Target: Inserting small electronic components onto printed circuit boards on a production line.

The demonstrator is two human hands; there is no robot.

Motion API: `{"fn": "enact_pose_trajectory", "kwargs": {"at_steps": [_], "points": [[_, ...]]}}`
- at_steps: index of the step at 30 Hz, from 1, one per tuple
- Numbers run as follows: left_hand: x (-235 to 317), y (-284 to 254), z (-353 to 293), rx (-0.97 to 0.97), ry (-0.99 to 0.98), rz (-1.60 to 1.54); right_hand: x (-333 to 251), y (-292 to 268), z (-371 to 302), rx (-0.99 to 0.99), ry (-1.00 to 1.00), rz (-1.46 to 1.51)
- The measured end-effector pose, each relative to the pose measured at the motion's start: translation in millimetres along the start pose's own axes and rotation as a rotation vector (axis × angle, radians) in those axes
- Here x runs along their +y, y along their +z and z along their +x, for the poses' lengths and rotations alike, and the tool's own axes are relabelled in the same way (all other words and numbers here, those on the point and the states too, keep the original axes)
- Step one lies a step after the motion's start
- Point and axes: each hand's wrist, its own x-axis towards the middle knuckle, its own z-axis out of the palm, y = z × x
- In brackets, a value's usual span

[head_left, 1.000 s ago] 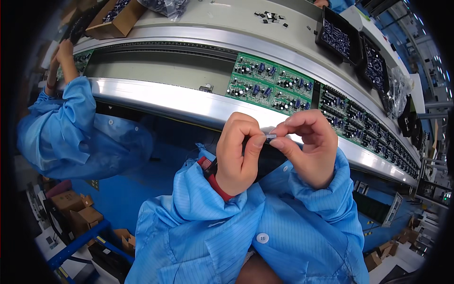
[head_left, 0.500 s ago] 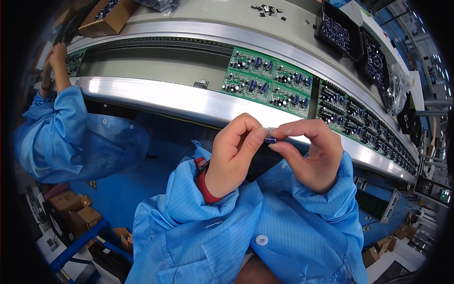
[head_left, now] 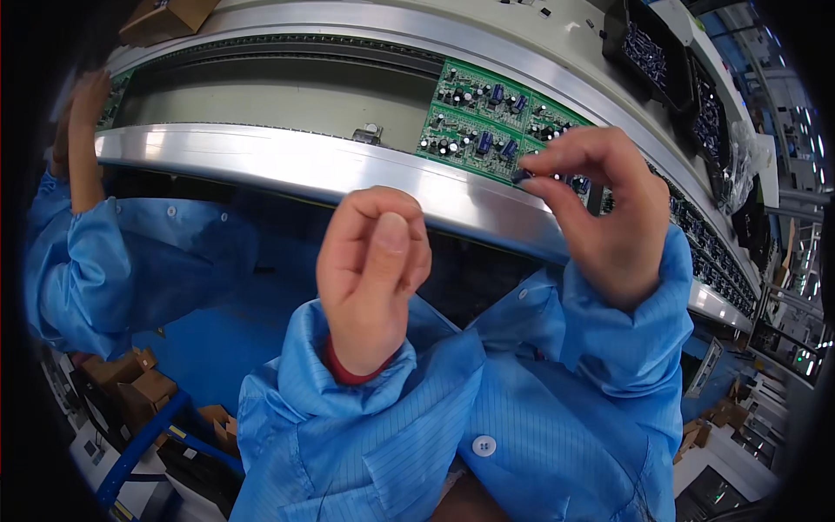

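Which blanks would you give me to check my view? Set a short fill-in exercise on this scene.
1. The right hand pinches a small dark part between a finger and the ____.
2. The wristband below the left hand is coloured ____.
3. The circuit board is mainly coloured ____.
4. Another person's blue sleeve is on the ____ side of the picture.

Missing words: thumb; red; green; left.

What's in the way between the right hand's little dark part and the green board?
Nothing visible. The right hand pinches the little dark part, seen against the near edge of the green board; the left hand is off to one side.
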Motion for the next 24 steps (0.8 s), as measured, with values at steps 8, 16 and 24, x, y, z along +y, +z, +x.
{"fn": "enact_pose_trajectory", "kwargs": {"at_steps": [8, 16, 24], "points": [[3, -20, 0, 0.033, 0.056, -0.051, 4, 22, 28, -0.101, -0.122, -0.285], [4, -33, 1, -0.009, 0.090, -0.104, 21, -37, 40, 0.100, 0.162, -0.301], [1, -16, 7, -0.022, 0.072, -0.044, 38, -47, 21, 0.089, 0.188, -0.294]]}}
